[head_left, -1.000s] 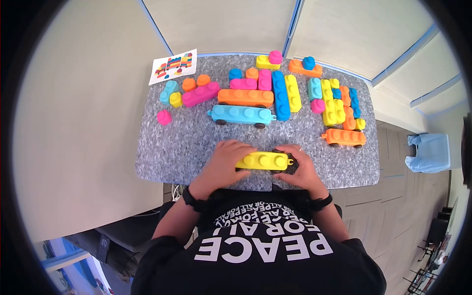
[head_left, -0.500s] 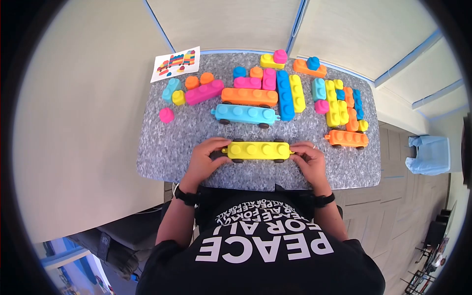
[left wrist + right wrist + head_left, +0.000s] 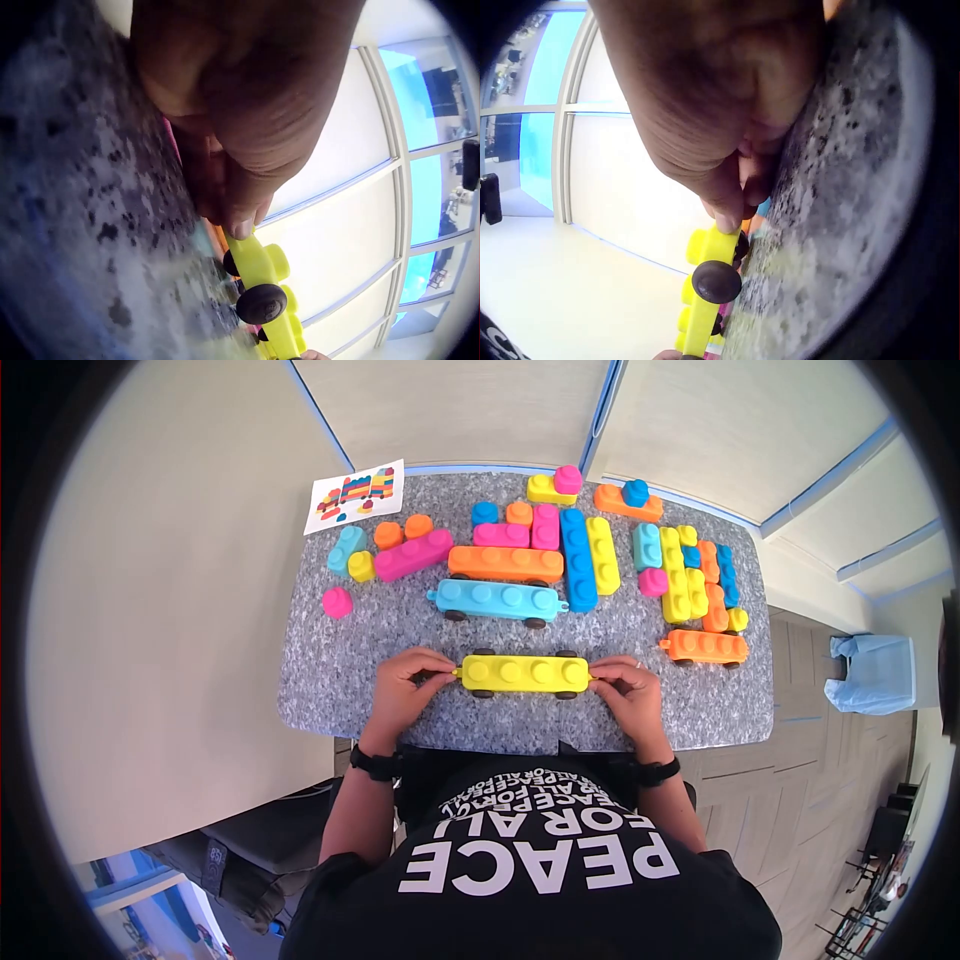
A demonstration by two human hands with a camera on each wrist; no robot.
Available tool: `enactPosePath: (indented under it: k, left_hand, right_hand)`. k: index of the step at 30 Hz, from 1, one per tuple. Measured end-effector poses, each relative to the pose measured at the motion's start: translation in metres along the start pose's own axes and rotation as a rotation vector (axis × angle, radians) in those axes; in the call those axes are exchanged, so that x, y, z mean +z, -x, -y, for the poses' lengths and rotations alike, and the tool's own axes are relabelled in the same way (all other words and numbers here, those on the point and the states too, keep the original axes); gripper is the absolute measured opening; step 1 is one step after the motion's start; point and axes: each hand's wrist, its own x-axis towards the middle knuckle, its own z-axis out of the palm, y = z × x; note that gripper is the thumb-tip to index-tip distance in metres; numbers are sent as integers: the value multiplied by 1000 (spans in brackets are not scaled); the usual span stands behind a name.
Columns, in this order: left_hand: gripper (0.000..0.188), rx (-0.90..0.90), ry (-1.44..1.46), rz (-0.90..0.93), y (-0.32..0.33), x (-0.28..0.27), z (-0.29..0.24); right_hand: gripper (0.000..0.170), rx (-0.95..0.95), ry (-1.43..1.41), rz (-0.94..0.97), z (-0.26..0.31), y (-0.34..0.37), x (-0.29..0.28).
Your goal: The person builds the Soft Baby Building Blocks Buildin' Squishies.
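Note:
A yellow toy wagon base (image 3: 525,673) with round studs and dark wheels sits on the speckled table near its front edge. My left hand (image 3: 405,685) pinches the small coupling at its left end between thumb and fingers. At the opposite end my right hand (image 3: 632,695) pinches the other coupling the same way. In the left wrist view the thumb presses on the end of the wagon base (image 3: 255,262), and one wheel faces the camera. The right wrist view shows thumb and finger meeting at the wagon base's (image 3: 718,247) near end. Just behind stands a light blue wagon base (image 3: 498,600).
An orange wagon base (image 3: 705,647) stands at the right, near several stacked-looking blocks. Behind the blue one lie an orange base (image 3: 505,563), a long blue block (image 3: 578,560) and a yellow block (image 3: 602,556). A picture card (image 3: 352,498) lies at the back left; a pink block (image 3: 337,602) sits below it.
Both hands slid from gripping over the yellow wagon base's body to pinching its end couplings. The left hand moved left; the wagon base came fully into view and straightened.

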Motion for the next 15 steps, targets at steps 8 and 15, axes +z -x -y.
enactPosePath:
  k: [8, 15]
  left_hand:
    - [20, 3, 8, 5, 0, -1, 4]
    - [18, 14, -13, 2, -6, -6, -3]
  right_hand:
    - [26, 30, -34, 13, 0, 0, -1]
    - [31, 18, -101, 16, -5, 0, -1]
